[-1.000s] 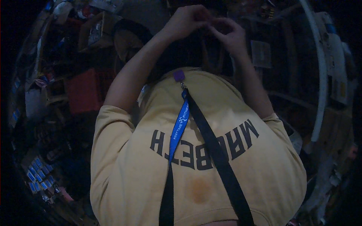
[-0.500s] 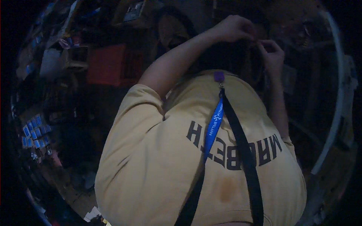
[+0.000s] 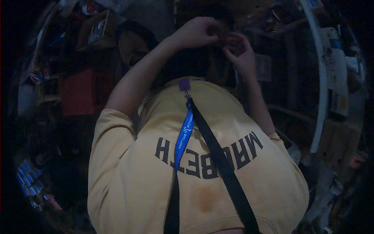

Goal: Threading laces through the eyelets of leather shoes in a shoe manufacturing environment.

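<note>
My left hand [image 3: 200, 33] is raised ahead of my belly, its fingers bent round and its thumb pointing at my right hand. My right hand [image 3: 242, 56] faces it from the right, thumb and fingers curled inward. The fingertips of the two hands nearly meet over a dark, dim patch. Whatever they hold there, if anything, is too dark to make out. Below the hands, a purple tag [image 3: 184, 84] hangs at the end of a black and blue lanyard [image 3: 184, 130]. The lanyard lies over my yellow T-shirt [image 3: 128, 183].
On the left stands a red crate [image 3: 80, 91], with a cardboard box [image 3: 97, 31] farther off. Several small blue-and-white packets [image 3: 28, 177] lie at the far left. A clear plastic container [image 3: 261, 67] is beyond my right wrist. A long pale edge [image 3: 320, 78] runs down the right side.
The whole view has shifted, so my body and hands sit farther left in it. My right hand's thumb and fingers look more spread; both hands stay close together.
</note>
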### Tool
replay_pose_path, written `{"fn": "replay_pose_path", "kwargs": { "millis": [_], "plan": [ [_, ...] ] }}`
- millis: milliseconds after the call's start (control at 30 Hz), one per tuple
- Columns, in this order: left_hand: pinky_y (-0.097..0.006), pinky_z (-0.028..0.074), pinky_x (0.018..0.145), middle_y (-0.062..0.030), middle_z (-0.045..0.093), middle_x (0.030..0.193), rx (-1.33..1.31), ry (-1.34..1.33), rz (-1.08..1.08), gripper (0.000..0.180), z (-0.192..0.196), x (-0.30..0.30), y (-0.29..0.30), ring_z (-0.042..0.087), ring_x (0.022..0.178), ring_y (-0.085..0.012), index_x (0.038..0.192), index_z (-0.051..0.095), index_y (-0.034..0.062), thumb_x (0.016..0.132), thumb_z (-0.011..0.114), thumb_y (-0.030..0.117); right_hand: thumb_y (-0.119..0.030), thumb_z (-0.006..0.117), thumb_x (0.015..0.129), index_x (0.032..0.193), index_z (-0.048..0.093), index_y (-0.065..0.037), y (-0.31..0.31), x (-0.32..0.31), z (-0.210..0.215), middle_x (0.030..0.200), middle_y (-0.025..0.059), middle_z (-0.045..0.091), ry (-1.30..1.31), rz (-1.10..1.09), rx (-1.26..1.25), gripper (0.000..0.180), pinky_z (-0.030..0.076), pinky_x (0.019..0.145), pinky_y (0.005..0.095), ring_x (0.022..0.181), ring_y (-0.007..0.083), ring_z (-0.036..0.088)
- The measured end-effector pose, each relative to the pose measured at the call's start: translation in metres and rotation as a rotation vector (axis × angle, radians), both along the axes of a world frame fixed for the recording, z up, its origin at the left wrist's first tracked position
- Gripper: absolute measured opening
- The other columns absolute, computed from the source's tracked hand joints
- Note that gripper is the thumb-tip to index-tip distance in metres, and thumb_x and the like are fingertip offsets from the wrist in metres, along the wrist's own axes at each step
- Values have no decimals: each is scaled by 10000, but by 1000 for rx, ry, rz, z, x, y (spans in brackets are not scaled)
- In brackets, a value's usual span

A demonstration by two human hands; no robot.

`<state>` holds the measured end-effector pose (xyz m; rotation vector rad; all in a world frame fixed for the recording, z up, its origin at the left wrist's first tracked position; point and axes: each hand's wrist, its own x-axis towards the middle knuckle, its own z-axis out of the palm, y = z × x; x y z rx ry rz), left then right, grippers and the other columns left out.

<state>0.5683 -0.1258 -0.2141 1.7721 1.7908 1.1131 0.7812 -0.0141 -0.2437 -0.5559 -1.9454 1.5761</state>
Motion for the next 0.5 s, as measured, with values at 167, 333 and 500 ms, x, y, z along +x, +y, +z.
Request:
{"fn": "replay_pose_path", "kwargs": {
  "millis": [167,333,500],
  "plan": [
    [-417,562,927,-142,732,1068,40,235,-93,279,10,18,8,709,1008,-345,1081,747,79,842,785,218,-114,879,768,1293,592,-83,-2,8,5,1160,96,713,-138,-47,416,599,578,936,363,1086,198,700],
    [-418,571,912,-138,754,1063,81,185,-132,286,12,21,9,722,1001,-336,1107,758,85,850,784,208,-128,876,739,1191,643,-76,-10,5,7,1060,112,746,-149,-140,469,511,589,874,372,985,227,741],
    [-403,577,900,-140,758,1063,54,210,-112,270,8,16,7,731,997,-318,1081,764,65,857,790,214,-114,845,762,1075,696,-65,-17,7,19,1002,109,764,-200,-192,567,350,596,841,365,931,239,759]
  ]
}}
